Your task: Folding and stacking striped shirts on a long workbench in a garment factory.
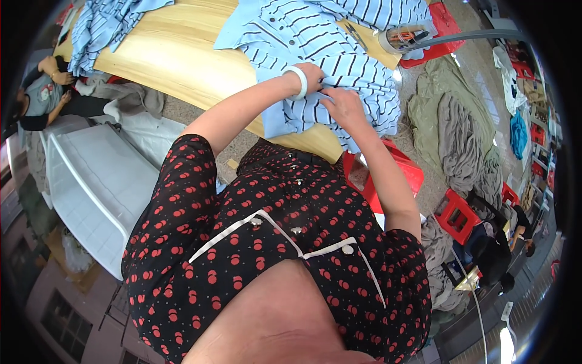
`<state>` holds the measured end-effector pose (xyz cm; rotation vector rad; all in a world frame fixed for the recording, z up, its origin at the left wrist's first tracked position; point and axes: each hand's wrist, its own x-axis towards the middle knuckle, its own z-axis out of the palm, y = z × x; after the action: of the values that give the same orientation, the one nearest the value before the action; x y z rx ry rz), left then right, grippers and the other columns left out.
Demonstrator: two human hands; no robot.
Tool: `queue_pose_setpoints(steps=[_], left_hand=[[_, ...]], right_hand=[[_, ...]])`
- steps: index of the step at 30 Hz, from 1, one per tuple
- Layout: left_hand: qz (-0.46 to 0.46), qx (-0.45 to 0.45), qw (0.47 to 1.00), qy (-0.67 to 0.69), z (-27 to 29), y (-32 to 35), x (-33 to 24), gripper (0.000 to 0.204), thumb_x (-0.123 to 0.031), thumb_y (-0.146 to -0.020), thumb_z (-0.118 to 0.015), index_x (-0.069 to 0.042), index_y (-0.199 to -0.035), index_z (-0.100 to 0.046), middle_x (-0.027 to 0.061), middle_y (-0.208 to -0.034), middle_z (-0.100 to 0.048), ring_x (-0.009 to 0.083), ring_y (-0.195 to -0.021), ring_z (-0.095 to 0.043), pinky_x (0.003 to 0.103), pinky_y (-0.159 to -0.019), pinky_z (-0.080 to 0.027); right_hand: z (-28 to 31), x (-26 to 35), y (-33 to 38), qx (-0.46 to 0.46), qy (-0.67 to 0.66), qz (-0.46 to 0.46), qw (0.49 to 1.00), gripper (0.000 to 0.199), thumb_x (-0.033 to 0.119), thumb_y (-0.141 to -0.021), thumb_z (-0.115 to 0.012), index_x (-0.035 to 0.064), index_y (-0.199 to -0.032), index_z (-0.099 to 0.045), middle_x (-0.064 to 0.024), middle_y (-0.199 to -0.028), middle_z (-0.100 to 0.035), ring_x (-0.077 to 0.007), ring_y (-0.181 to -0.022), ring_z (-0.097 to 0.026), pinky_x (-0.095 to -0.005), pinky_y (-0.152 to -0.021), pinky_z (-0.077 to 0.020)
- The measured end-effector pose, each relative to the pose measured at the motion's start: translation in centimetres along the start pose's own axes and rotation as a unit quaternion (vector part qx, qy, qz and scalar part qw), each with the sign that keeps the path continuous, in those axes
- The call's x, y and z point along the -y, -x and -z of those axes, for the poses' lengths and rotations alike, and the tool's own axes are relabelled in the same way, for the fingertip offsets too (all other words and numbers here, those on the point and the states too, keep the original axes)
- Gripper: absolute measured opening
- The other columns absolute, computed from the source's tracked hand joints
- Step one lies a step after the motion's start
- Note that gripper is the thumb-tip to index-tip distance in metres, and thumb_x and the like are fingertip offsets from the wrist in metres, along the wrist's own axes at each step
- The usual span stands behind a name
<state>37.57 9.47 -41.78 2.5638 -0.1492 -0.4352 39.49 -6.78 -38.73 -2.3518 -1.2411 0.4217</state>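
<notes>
A light blue shirt (285,115) with dark stripes lies across the front of the wooden table (182,57). My left hand (311,77), with a pale bangle (297,82) at its wrist, is closed on a fold of this cloth. Right beside it, my right hand (345,108) pinches the same shirt from the other side. Both sets of fingertips are partly hidden by the fabric and each other. Dark buttons show on the cloth farther up the table.
Thread snips (356,35) and a clear jar of pens (405,40) sit at the table's far right. More striped cloth (106,33) lies far left. A red stool (400,173) stands by my right arm. Grey cloth (458,133) is heaped on the floor. Another person (45,97) sits at left.
</notes>
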Motion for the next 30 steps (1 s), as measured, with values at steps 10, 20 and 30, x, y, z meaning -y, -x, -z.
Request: queue_pose_setpoints(steps=[10, 20, 30], left_hand=[[0.084, 0.036, 0.928, 0.361, 1.1, 0.9, 1.0, 0.024, -0.027, -0.074, -0.056, -0.003, -0.073, -0.059, 0.0026, -0.059, -0.051, 0.0099, -0.054, -0.044, 0.026, -0.05, -0.037], [0.035, 0.056, 0.973, 0.222, 1.3, 0.8, 0.6, 0.022, -0.024, -0.073, -0.055, -0.003, -0.075, -0.056, 0.0085, -0.063, -0.054, 0.0157, -0.056, -0.047, 0.029, -0.055, -0.039], [0.069, -0.106, 0.984, 0.122, 0.1, 1.5, 0.4, 0.022, -0.017, -0.071, -0.049, -0.005, -0.089, -0.054, 0.0203, -0.084, -0.056, 0.0341, -0.082, -0.054, 0.04, -0.072, -0.043]], right_hand=[[0.1, -0.1, -0.6, -0.074, -0.051, 0.043, 0.995, 0.013, 0.01, -0.074, -0.049, 0.0006, -0.081, -0.055, -0.0151, -0.073, -0.055, -0.031, -0.069, -0.053, -0.0375, -0.062, -0.0414], [0.2, 0.4, 0.1, -0.051, -0.079, -0.004, 0.996, 0.014, 0.009, -0.074, -0.047, 0.0006, -0.083, -0.054, -0.0156, -0.073, -0.054, -0.031, -0.07, -0.052, -0.0377, -0.063, -0.0413], [0.0, 1.2, -1.6, -0.055, -0.001, 0.061, 0.997, 0.015, 0.007, -0.069, -0.046, 0.0007, -0.081, -0.053, -0.017, -0.071, -0.053, -0.0321, -0.069, -0.051, -0.0411, -0.062, -0.0398]])
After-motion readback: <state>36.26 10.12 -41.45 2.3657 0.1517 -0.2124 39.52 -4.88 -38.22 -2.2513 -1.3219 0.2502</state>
